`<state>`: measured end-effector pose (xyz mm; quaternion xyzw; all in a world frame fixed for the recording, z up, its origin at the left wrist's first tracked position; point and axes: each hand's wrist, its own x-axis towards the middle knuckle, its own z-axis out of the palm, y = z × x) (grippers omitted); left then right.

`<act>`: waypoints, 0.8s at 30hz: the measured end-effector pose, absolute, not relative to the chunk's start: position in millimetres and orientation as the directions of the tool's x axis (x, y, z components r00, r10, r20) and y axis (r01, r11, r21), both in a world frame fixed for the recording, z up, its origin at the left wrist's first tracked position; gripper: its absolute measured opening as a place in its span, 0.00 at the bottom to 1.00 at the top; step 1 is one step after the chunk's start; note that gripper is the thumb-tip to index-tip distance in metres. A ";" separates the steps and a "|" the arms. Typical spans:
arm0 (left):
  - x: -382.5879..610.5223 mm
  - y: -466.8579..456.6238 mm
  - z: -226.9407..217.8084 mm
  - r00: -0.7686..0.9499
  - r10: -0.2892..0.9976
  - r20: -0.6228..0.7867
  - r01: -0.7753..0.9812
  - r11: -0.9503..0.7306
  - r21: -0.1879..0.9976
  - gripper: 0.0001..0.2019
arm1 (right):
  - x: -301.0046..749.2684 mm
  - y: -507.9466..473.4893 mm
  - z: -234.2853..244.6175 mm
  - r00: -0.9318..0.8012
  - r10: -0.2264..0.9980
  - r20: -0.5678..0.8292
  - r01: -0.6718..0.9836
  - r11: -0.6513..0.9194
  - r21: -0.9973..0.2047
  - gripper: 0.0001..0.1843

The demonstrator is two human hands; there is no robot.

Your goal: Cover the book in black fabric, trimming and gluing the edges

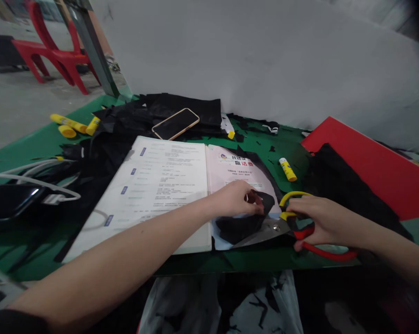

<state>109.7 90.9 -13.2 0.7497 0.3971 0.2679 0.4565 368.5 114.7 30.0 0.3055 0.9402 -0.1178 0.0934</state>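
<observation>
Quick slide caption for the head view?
Left hand holding a black piece over an open book, right hand gripping red-and-yellow scissors.

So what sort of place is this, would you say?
Probably a makeshift craft workspace: a green table littered with black scraps, what looks like a yellow glue stick, and scissors in the right hand.

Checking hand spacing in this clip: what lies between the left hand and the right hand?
In the head view, part of the black material pinched by the left hand, and the scissors, whose handles the right hand holds.
</observation>
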 end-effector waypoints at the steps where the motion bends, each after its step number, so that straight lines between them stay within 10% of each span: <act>1: 109.6 91.3 -13.8 0.543 0.839 0.036 0.345 -0.262 0.901 0.08 | 367.9 114.1 30.4 -0.794 0.553 -0.251 0.598 0.786 -0.159 0.24; 24: 109.2 94.0 -15.7 0.492 0.870 0.027 0.231 -0.160 0.960 0.05 | 372.1 113.6 24.6 -0.778 0.569 -0.268 0.609 0.787 -0.096 0.28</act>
